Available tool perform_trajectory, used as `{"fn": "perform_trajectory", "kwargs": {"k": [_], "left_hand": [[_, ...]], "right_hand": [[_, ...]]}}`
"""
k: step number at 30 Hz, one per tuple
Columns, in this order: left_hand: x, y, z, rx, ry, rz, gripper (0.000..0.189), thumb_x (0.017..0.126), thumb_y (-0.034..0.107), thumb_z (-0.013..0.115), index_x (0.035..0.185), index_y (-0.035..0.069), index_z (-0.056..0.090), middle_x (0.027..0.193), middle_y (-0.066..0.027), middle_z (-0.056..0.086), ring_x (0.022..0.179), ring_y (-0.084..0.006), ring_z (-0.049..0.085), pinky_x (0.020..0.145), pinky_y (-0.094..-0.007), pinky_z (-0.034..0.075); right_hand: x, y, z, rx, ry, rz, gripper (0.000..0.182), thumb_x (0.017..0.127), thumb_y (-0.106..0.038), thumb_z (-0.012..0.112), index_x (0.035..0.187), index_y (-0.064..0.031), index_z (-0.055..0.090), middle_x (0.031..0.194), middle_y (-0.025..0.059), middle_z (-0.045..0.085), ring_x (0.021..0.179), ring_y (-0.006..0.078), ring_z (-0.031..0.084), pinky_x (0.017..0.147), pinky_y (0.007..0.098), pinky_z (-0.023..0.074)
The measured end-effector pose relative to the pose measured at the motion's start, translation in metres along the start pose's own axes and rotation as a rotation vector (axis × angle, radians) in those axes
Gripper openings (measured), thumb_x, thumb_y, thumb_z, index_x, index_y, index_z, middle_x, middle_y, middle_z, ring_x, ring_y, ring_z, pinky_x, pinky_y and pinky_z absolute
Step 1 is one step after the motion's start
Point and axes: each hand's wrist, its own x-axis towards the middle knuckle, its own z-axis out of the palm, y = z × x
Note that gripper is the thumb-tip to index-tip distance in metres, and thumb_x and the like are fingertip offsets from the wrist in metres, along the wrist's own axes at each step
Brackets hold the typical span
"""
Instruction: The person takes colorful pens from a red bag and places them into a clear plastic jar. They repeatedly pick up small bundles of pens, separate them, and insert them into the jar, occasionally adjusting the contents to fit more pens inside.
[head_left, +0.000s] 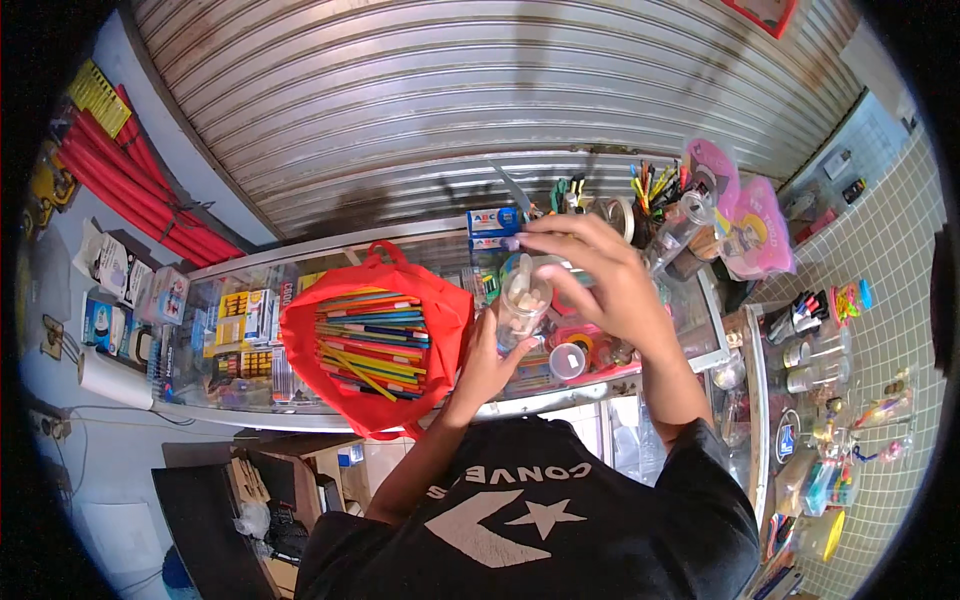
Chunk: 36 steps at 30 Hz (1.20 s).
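My left hand is wrapped around a clear plastic jar, held upright above the glass counter. Several small pale pieces lie inside it; their exact kind is unclear. Over the jar's mouth, my right hand has its fingers spread and its thumb near the rim. A small purplish spot shows by its fingertips, too small to identify. A round translucent lid rests on the counter just right of the jar. To the left stands a red fabric bag, open and packed with colourful pencils.
The glass display counter runs along a metal roller shutter. ABC boxes, a clear cylindrical container and a cup of pens stand at the back. A white paper roll lies far left. Shelved jars are at right.
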Motion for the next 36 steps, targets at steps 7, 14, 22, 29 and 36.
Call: {"fn": "perform_trajectory", "kwargs": {"k": [7, 14, 22, 29, 36], "left_hand": [[0.001, 0.001, 0.000, -0.021, 0.023, 0.013, 0.069, 0.090, 0.032, 0.081, 0.138, -0.002, 0.047, 0.121, -0.0253, 0.061, 0.110, -0.0435, 0.060, 0.093, -0.0485, 0.047], [0.002, 0.006, -0.002, -0.053, 0.010, -0.011, 0.072, 0.089, 0.028, 0.081, 0.144, -0.001, 0.044, 0.124, -0.0241, 0.060, 0.115, -0.0419, 0.060, 0.097, -0.0480, 0.047], [-0.001, -0.005, 0.001, -0.027, -0.007, -0.019, 0.074, 0.088, 0.027, 0.083, 0.144, -0.001, 0.044, 0.126, -0.0243, 0.061, 0.114, -0.0428, 0.061, 0.096, -0.0482, 0.049], [0.002, -0.003, 0.000, -0.098, -0.008, -0.009, 0.072, 0.088, 0.024, 0.082, 0.144, -0.001, 0.044, 0.129, -0.0248, 0.060, 0.119, -0.0427, 0.060, 0.098, -0.0484, 0.048], [-0.006, -0.015, -0.001, -0.013, -0.061, -0.065, 0.071, 0.087, 0.019, 0.079, 0.145, -0.002, 0.042, 0.131, -0.0269, 0.058, 0.119, -0.0471, 0.057, 0.100, -0.0503, 0.046]], "right_hand": [[-0.007, -0.007, -0.005, -0.065, -0.048, -0.016, 0.035, 0.090, -0.019, 0.075, 0.122, -0.0051, 0.073, 0.116, 0.0105, 0.072, 0.102, 0.0306, 0.065, 0.090, 0.0412, 0.0517], [-0.026, 0.000, 0.014, -0.195, -0.055, -0.001, 0.031, 0.088, -0.023, 0.077, 0.117, -0.0092, 0.078, 0.111, 0.0051, 0.073, 0.105, 0.0255, 0.063, 0.094, 0.0413, 0.0436], [-0.041, 0.011, 0.025, -0.244, -0.071, 0.042, 0.032, 0.088, -0.034, 0.078, 0.108, -0.0089, 0.077, 0.135, 0.0081, 0.062, 0.121, 0.0323, 0.056, 0.103, 0.0447, 0.0408], [-0.032, -0.001, 0.008, -0.115, -0.047, 0.083, 0.049, 0.080, -0.046, 0.082, 0.115, -0.0114, 0.075, 0.141, 0.0110, 0.058, 0.129, 0.0356, 0.051, 0.107, 0.0487, 0.0400], [-0.030, -0.005, 0.017, -0.177, -0.089, 0.068, 0.059, 0.077, -0.054, 0.082, 0.121, -0.0157, 0.074, 0.145, 0.0114, 0.055, 0.129, 0.0361, 0.052, 0.108, 0.0492, 0.0388]]}}
